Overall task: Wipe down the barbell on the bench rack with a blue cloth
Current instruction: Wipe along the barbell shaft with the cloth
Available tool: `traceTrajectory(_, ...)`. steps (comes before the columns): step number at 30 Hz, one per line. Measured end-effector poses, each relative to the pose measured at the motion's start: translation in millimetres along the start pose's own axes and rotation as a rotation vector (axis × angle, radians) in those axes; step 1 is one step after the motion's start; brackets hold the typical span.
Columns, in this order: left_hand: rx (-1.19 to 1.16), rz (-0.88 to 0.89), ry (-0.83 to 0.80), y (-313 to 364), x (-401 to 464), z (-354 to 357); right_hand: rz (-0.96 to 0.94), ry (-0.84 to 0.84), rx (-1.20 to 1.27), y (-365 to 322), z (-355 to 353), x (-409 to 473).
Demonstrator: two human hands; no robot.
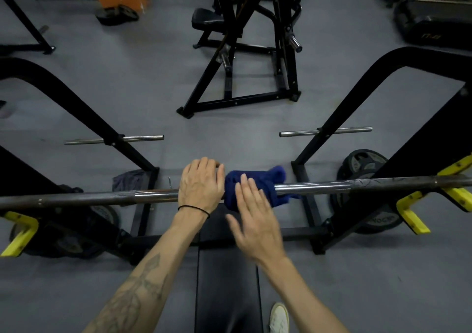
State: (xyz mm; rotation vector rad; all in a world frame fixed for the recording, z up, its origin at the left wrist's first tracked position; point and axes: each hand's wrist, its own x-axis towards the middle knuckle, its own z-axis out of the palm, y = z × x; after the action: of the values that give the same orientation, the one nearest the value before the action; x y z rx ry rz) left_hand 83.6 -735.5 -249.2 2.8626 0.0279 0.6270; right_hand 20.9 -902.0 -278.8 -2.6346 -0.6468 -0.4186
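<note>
While left hand (200, 185) grips barbell (319, 187), right hand (255, 220) (fingers (249, 187) straight) touches blue cloth (258, 179).

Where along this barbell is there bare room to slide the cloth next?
The barbell is bare between the blue cloth and the right yellow hook, and between the left hand and the left yellow hook. The middle is crowded: both hands, the right hand open beside the cloth.

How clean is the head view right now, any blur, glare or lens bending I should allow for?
Head view: the right hand is motion-blurred, the left hand on the barbell sharp; the blue cloth reads clearly; the bar's chrome carries mild glare; wide-angle bending bows the bar and rack uprights; the light is dim.
</note>
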Motion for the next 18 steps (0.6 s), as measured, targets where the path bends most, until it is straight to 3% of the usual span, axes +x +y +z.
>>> traceTrajectory(2,-0.012,0.002,-0.005,-1.3,-0.9,-2.7,-0.04,0.01,-0.094,39.8,-15.5,-10.2)
traceTrajectory(4,-0.014,-0.003,-0.014,0.6,0.0,-3.6,0.071,0.062,-0.126,71.6,-31.6,-22.2)
traceTrajectory(8,0.009,-0.02,0.005,4.3,1.1,-1.0,0.293,0.151,0.038,27.7,-18.2,-15.1)
traceTrajectory(11,-0.009,-0.013,-0.008,3.5,0.8,0.7,0.138,0.036,0.093,-25.3,5.5,-3.9)
traceTrajectory(14,-0.028,-0.01,-0.012,-1.1,-0.5,0.3,-0.061,-0.019,-0.008,8.0,-3.2,-5.2)
traceTrajectory(16,-0.03,-0.011,-0.009,-2.7,0.0,-0.9,-0.036,0.019,-0.056,49.3,-20.3,-14.4)
traceTrajectory(18,-0.043,-0.017,-0.031,-0.6,0.4,-1.1,0.122,0.087,-0.093,83.4,-38.4,-25.3)
